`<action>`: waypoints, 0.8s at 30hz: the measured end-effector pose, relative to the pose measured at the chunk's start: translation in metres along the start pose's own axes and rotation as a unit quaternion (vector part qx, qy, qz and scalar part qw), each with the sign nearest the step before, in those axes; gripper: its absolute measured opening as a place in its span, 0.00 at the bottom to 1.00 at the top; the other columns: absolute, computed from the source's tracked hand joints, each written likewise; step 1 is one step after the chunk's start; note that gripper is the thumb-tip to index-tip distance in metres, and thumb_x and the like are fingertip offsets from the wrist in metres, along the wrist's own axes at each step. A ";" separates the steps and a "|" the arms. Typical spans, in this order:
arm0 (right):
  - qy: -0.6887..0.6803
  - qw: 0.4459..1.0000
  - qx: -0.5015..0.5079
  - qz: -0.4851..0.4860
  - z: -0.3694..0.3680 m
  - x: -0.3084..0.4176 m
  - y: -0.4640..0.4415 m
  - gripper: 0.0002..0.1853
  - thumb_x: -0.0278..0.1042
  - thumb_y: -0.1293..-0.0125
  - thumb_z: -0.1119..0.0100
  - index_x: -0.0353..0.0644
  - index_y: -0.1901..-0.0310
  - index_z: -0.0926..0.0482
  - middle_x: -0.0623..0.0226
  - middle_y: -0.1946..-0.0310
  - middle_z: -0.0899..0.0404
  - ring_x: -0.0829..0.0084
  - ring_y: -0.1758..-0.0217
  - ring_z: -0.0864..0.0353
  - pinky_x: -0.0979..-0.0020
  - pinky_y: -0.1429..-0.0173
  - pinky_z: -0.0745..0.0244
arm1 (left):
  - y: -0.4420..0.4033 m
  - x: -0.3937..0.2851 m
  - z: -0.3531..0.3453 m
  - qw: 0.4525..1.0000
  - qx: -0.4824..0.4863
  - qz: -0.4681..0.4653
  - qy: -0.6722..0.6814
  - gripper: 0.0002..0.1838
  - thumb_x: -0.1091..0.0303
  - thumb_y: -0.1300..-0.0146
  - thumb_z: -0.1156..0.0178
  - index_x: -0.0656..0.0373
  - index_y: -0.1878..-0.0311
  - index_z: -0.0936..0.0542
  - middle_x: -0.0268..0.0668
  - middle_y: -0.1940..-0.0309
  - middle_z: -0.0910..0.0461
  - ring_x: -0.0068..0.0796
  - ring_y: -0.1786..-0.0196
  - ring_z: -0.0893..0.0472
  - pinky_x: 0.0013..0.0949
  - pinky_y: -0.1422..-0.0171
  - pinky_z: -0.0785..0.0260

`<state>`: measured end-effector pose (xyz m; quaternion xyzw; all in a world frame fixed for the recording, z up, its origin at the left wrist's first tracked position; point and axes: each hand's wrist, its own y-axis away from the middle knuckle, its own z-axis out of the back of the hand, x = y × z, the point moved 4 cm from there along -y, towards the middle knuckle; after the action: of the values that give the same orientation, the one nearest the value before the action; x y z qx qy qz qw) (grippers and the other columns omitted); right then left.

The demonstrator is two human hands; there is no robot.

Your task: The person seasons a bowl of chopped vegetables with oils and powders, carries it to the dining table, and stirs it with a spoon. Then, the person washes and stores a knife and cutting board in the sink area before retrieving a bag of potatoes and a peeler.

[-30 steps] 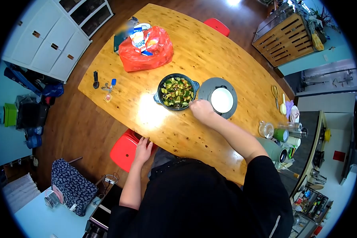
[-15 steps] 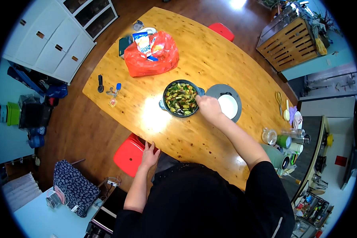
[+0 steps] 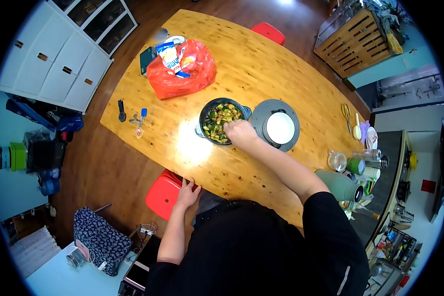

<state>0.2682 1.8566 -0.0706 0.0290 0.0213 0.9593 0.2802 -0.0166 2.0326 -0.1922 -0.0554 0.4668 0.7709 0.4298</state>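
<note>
Right under the grip (image 3: 239, 133), pot (image 3: 215, 105).

A red bag (image 3: 182, 74) sits near what may be keys (image 3: 137, 119).

Center: the right hand (image 3: 240, 133) hides part of the pot (image 3: 199, 130) and of the food (image 3: 214, 129); whatever lies within its curled fingers is concealed. Upper left: the top edge crops the white cabinet (image 3: 52, 66). Lower right: the rack's contents (image 3: 394, 250) are too small to identify.
</note>
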 end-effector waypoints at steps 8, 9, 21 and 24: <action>0.000 0.998 -0.053 0.022 0.024 -0.019 0.066 0.08 0.28 0.39 0.43 0.37 0.59 0.20 0.64 0.70 0.18 0.64 0.67 0.15 0.63 0.67 0.20 | 0.001 -0.002 0.003 1.000 0.013 -0.001 -0.005 0.37 0.52 0.28 0.39 0.58 0.21 0.36 0.56 0.16 0.57 0.55 0.20 0.39 0.40 0.19 0.41; 0.008 0.999 -0.043 0.019 0.030 -0.020 0.071 0.08 0.28 0.39 0.43 0.37 0.59 0.20 0.64 0.70 0.19 0.64 0.67 0.15 0.63 0.66 0.20 | 0.001 -0.003 0.004 1.000 0.017 0.002 -0.007 0.37 0.52 0.28 0.39 0.58 0.21 0.36 0.56 0.16 0.58 0.55 0.20 0.38 0.40 0.19 0.41; 0.000 0.998 0.053 -0.016 -0.005 -0.010 0.030 0.07 0.30 0.39 0.42 0.38 0.62 0.19 0.59 0.66 0.15 0.61 0.61 0.12 0.62 0.63 0.16 | -0.002 -0.001 0.004 1.000 0.022 0.007 -0.013 0.38 0.51 0.28 0.40 0.57 0.21 0.36 0.53 0.16 0.59 0.55 0.20 0.39 0.41 0.19 0.40; 0.006 0.999 0.033 -0.028 -0.012 -0.028 0.009 0.07 0.30 0.39 0.42 0.38 0.63 0.19 0.58 0.65 0.14 0.61 0.61 0.12 0.63 0.63 0.16 | -0.003 -0.002 0.002 1.000 0.026 0.011 -0.008 0.38 0.51 0.27 0.40 0.57 0.21 0.37 0.52 0.15 0.60 0.54 0.20 0.39 0.41 0.19 0.40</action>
<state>0.2865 1.8338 -0.0833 0.0324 0.0557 0.9500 0.3057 -0.0122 2.0336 -0.1918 -0.0327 0.4834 0.7639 0.4261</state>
